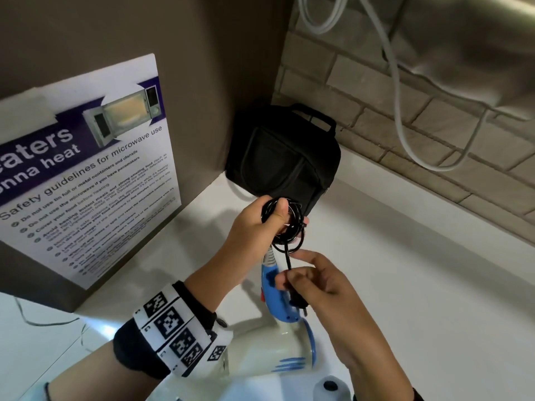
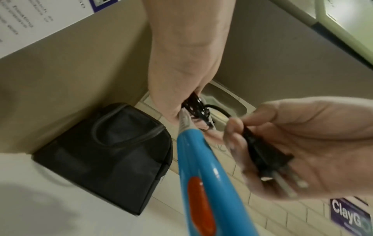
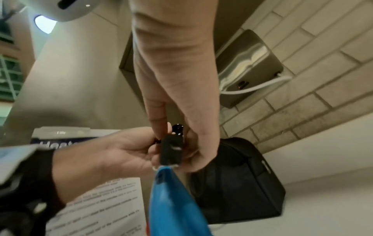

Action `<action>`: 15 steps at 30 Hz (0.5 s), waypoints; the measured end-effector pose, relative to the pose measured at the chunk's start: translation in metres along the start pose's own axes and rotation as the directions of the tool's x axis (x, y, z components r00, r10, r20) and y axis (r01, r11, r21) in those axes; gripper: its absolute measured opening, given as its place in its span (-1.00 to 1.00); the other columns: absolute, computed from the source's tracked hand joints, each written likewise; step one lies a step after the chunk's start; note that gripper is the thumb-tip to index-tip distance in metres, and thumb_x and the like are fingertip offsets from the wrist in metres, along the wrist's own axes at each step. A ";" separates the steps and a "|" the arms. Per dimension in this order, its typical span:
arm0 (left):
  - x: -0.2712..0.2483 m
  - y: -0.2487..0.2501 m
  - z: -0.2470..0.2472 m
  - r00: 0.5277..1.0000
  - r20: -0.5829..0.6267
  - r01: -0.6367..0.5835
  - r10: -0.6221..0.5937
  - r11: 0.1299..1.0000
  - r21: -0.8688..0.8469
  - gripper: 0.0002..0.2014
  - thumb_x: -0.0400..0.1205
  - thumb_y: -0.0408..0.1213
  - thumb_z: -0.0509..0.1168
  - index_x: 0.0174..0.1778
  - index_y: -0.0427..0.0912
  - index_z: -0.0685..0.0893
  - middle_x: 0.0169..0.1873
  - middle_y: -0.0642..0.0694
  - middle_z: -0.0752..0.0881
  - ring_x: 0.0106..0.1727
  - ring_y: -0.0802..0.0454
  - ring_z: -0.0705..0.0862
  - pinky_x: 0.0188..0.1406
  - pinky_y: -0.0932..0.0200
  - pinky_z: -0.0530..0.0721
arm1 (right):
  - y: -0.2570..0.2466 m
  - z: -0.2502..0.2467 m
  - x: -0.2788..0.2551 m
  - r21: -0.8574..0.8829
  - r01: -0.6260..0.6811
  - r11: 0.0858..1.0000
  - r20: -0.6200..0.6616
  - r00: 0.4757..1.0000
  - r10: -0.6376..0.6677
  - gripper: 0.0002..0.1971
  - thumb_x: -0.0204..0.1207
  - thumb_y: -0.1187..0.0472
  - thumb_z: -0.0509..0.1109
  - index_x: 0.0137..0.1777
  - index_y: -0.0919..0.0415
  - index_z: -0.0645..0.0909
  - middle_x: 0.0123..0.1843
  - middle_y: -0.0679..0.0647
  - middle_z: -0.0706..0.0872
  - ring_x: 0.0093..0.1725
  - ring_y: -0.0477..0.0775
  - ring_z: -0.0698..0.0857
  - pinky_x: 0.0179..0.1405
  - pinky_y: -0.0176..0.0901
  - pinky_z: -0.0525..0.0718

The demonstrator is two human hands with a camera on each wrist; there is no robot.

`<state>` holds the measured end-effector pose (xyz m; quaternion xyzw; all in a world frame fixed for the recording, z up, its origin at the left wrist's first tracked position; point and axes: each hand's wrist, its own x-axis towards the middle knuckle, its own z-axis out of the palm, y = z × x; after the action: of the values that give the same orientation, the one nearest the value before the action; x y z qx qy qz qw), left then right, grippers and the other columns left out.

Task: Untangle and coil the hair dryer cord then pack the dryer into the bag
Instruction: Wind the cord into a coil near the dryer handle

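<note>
Coils of the black cord (image 1: 285, 224) are gathered in our left hand (image 1: 254, 227), whose thumb and fingers are curled around the bundle so that the loops cannot spring open. We hold the bundle high, above the counter (image 1: 405, 270), and the hair dryer (image 1: 278, 322) hangs below it from the grey strain relief; in the head view its blue handle points up to the coil and the white body is low, near our left wrist. We judge that this lets the weight of the dryer keep the cord straight while we wind.

Our right hand (image 1: 315, 285) pinches the plug (image 2: 260, 158) between the thumb and the curled fingers, with the index finger held out more straight. In the left wrist view the metal pins point away from the coil. Only a short piece of cord runs free between the plug and the bundle, so the coiling seems almost finished; what remains is probably to tuck or wrap this last end.

The black bag (image 1: 285, 157) stands in the corner of the counter, against the brick wall (image 1: 376, 131) and the panel with the microwave safety poster (image 1: 86, 169), just behind our hands. We cannot tell whether its zip is open or closed. It is near enough to receive the dryer with one short reach, but one hand must first be free to open it.
</note>
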<state>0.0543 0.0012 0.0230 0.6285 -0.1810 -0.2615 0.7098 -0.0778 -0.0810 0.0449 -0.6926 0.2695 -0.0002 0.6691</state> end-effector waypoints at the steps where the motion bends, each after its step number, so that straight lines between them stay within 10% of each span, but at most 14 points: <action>1: -0.001 -0.001 0.000 1.000 0.021 0.008 -0.007 1.000 -0.019 -0.67 0.70 -0.01 0.15 0.06 -0.20 0.65 -0.07 -0.13 0.86 0.02 -0.10 0.82 0.23 -0.18 0.68 | -0.001 0.001 0.003 0.061 -0.008 0.998 0.004 1.000 0.007 -0.79 0.62 0.39 0.27 0.16 0.14 0.61 -0.20 0.11 0.83 -0.19 -0.06 0.79 -0.25 -0.34 0.70; 6: -0.004 0.001 0.000 0.993 0.114 0.045 -0.033 0.994 -0.104 -0.59 0.71 0.01 0.09 0.11 -0.23 0.68 0.05 -0.16 0.83 0.15 -0.12 0.76 0.31 -0.20 0.61 | -0.008 0.008 0.009 0.077 0.031 0.997 -0.008 1.000 -0.030 -0.82 0.63 0.36 0.27 0.01 0.23 0.72 -0.25 0.16 0.74 -0.20 0.31 0.75 -0.15 0.03 0.79; 9: -0.005 0.002 -0.002 0.987 0.146 0.100 -0.071 0.974 -0.202 -0.58 0.74 -0.06 0.04 0.15 -0.27 0.69 0.14 -0.24 0.79 0.23 -0.24 0.71 0.40 -0.18 0.52 | -0.011 0.009 0.010 -0.030 0.069 0.997 -0.035 0.997 -0.070 -0.69 0.66 0.34 0.19 -0.19 0.01 0.67 -0.48 -0.23 0.65 -0.41 -0.28 0.62 -0.44 -0.48 0.53; 15: -0.013 0.005 0.000 0.974 0.219 0.119 -0.058 0.953 -0.280 -0.48 0.75 -0.08 0.01 -0.45 0.06 0.74 0.24 -0.31 0.72 0.38 -0.16 0.63 0.47 -0.06 0.41 | -0.017 0.016 0.015 -0.178 0.143 0.973 -0.118 0.979 -0.166 -0.75 0.70 0.20 0.13 -0.05 -0.02 0.65 -0.51 -0.34 0.61 -0.43 -0.36 0.57 -0.49 -0.54 0.41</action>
<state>0.0452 0.0093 0.0287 0.4937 -0.1854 -0.3814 0.7592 -0.0526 -0.0727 0.0531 -0.7641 0.2574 -0.0755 0.5866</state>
